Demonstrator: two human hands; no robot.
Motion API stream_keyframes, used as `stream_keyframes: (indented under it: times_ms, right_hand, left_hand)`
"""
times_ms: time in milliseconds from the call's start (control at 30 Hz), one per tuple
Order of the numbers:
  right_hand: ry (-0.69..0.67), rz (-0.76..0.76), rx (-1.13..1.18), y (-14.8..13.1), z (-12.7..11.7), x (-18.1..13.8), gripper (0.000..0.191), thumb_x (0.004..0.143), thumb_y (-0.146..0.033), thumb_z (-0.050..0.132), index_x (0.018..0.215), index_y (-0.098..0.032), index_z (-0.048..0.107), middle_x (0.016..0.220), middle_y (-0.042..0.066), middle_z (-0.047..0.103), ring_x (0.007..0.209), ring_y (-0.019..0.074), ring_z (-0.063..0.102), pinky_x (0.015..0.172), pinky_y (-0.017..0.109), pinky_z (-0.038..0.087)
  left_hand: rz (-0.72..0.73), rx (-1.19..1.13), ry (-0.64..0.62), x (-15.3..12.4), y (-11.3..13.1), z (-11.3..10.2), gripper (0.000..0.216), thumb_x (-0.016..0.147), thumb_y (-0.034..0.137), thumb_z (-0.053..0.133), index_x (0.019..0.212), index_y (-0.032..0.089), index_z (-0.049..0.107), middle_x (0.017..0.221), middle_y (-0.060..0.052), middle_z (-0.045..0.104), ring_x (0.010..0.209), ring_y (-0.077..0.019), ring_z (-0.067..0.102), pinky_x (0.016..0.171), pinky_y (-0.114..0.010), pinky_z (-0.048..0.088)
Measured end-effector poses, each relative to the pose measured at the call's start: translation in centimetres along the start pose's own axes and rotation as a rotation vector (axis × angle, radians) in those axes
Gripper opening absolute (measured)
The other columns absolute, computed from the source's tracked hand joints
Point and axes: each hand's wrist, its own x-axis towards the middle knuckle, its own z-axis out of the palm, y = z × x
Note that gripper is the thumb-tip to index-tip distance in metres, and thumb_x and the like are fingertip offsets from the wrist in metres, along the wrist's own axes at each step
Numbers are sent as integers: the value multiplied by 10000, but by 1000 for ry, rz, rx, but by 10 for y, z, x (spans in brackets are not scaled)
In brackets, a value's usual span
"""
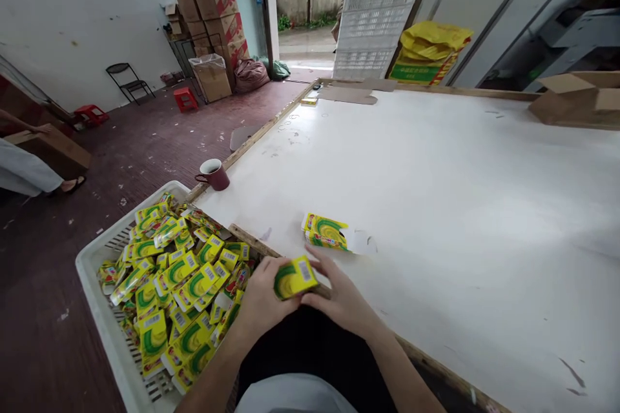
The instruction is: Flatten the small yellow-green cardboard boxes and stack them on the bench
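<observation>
The workroom had a dark red floor and one broad white table, trimmed in wood. Item: left hand, which pinched the left end of a small yellow box between fingers and thumb, just over the table's near edge; so low a hold presumably suited close handling. Item: right hand, which curved about the box's other end, thumb by its lower corner, perhaps to steady it; whether its fingertips pressed could not be told. Item: one yellow carton, white flap out, which lay on the table just inside the near edge, likely for easy reach. Item: white basket, heaped with yellow cartons, which stood outside the near edge by the left corner, apparently so the left hand could reach it. Item: maroon mug, which stood at that corner, probably clear of the elbows. Item: cardboard sheets, which lay flat at the far left corner. Item: open cardboard box, which sat along the far edge, toward the right, seemingly to leave the middle free.
</observation>
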Motion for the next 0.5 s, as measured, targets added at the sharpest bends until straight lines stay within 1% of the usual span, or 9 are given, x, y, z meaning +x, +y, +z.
stream_keyframes:
  times_ms: [67,100,133,200,267,333,400,467,500]
  right_hand:
    - [138,31,-152,17,-11,14,710,856,-372,690,1495,-238,411,1465,151,525,1294,293,568,1093,518,459]
    - [223,67,-290,27,-17,20,653,866,-354,676,1464,-226,446,1426,156,553,1278,310,568,1084,537,450]
    - [284,117,-440,36,-24,27,596,862,-313,673,1419,-203,491,1367,166,590,1244,328,577,1066,552,446]
    - [312,215,-660,52,-33,38,446,852,-222,651,1288,-156,584,1193,176,664,1121,340,619,1000,548,464]
    - [290,257,-740,61,-35,44,306,849,-173,622,1153,-135,634,1057,165,686,1006,325,641,949,524,473]
    - [293,251,-751,63,-32,45,247,846,-171,613,1089,-132,635,1032,161,676,965,313,636,947,524,458]
    - [340,251,-758,60,-29,43,279,829,-171,612,1105,-129,605,1055,162,656,976,311,619,958,528,442]
    - [406,246,-663,51,-24,35,345,799,-189,628,1133,-139,559,1027,133,642,955,295,608,914,489,466]
    - [421,237,-569,44,-21,30,377,783,-206,639,1141,-153,536,994,104,634,925,277,607,870,451,485]
  left_hand:
    - [-116,149,159,-6,-27,-24,505,741,349,763,1200,221,595,1159,-113,649,1097,-321,616,982,-512,494]
    - [-199,256,261,-10,-41,-37,533,750,378,753,1224,203,584,1194,-140,638,1142,-356,593,1005,-556,468]
    - [-296,375,348,-14,-56,-50,637,736,419,760,1287,175,552,1267,-182,604,1206,-404,551,1023,-611,435]
    - [-425,495,456,-23,-78,-71,765,748,475,730,1378,115,487,1376,-247,525,1295,-462,474,1056,-671,375]
    - [-400,441,501,-29,-87,-79,730,782,507,683,1363,103,506,1375,-246,528,1320,-446,460,1095,-649,357]
    - [-289,244,500,-32,-82,-70,587,808,513,658,1259,145,583,1289,-193,598,1276,-388,514,1111,-591,379]
    - [-228,-28,432,-30,-66,-47,479,826,489,668,1196,190,614,1244,-144,635,1234,-337,558,1103,-546,406]
    - [-232,-343,309,-24,-47,-17,502,821,450,713,1250,220,590,1282,-122,633,1256,-308,559,1091,-506,425]
    - [-229,-511,251,-20,-37,-2,589,785,446,762,1297,232,562,1307,-121,626,1275,-305,551,1079,-485,437]
